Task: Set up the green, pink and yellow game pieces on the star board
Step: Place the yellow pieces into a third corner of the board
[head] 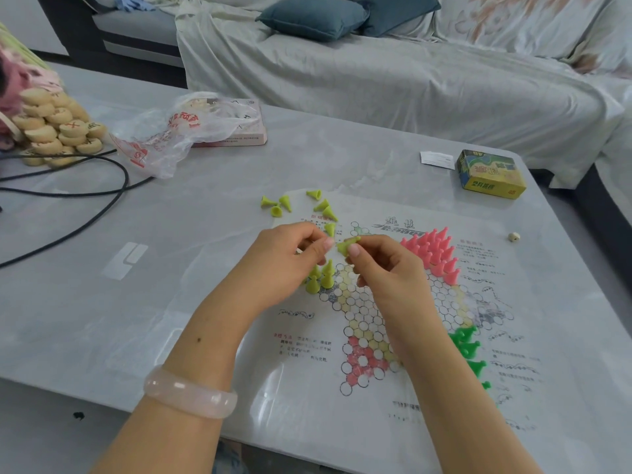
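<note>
Both hands meet over the upper left part of the star board (pixel 362 316), a thin printed sheet lying flat on the grey table (pixel 205 217). The right hand (pixel 386 265) pinches a yellow piece (pixel 347 244) between thumb and forefinger, the piece lying on its side above the board. The left hand (pixel 290 261) has its fingers curled with thumb and fingertips drawn together just beside that piece; whether it holds anything of its own I cannot tell. A pale bangle (pixel 189 393) sits on the left wrist. Below the hands a few yellow pieces stand upright (pixel 319 278) on the board's left point. More loose yellow pieces (pixel 297 205) lie tipped over at the sheet's far left corner, some on the sheet and some on the bare table. The pink pieces (pixel 434 251) stand packed in a triangle on the upper right point, and the green pieces (pixel 468 350) stand on the right point, partly hidden by the right forearm. Farther off are a yellow box (pixel 490 174), a clear plastic bag (pixel 171 135), a heap of round wooden discs (pixel 58 124), a black cable (pixel 85 196) and a small pale die (pixel 513 237)
</note>
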Action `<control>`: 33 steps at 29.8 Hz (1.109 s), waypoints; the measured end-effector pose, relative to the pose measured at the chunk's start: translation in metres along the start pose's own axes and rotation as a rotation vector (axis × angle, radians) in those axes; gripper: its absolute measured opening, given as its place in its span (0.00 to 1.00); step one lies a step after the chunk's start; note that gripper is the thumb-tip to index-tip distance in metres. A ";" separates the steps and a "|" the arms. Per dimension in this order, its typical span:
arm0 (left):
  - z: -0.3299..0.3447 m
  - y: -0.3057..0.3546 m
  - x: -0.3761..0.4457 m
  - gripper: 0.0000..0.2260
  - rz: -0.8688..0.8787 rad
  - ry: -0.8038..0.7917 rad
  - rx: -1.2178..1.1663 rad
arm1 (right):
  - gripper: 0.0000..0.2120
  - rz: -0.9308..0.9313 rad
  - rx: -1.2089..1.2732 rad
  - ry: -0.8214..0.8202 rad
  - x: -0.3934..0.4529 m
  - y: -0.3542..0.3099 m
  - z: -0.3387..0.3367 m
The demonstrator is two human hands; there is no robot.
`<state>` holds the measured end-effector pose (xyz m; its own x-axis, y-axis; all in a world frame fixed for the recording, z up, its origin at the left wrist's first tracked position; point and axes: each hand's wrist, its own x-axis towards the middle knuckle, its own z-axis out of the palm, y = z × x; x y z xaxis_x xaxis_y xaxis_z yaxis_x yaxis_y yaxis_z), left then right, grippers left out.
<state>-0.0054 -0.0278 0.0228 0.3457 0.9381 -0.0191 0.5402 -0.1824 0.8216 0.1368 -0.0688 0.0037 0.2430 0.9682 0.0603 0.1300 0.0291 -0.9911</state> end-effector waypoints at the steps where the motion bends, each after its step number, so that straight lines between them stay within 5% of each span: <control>1: 0.000 -0.002 0.001 0.07 -0.013 0.056 0.026 | 0.02 -0.001 -0.038 0.029 0.001 0.001 -0.003; 5: -0.004 -0.010 0.006 0.09 -0.130 0.253 0.043 | 0.03 -0.076 -0.392 -0.002 0.000 0.007 -0.008; 11: -0.007 -0.014 0.005 0.12 -0.145 0.312 0.107 | 0.06 -0.094 -0.680 -0.129 -0.008 0.014 0.001; 33: -0.009 -0.013 0.005 0.09 -0.112 0.301 0.094 | 0.07 -0.194 -0.872 -0.175 -0.008 0.022 0.008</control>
<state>-0.0173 -0.0186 0.0174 0.0458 0.9962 0.0738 0.6350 -0.0860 0.7677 0.1295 -0.0737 -0.0193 0.0014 0.9919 0.1272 0.8515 0.0655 -0.5202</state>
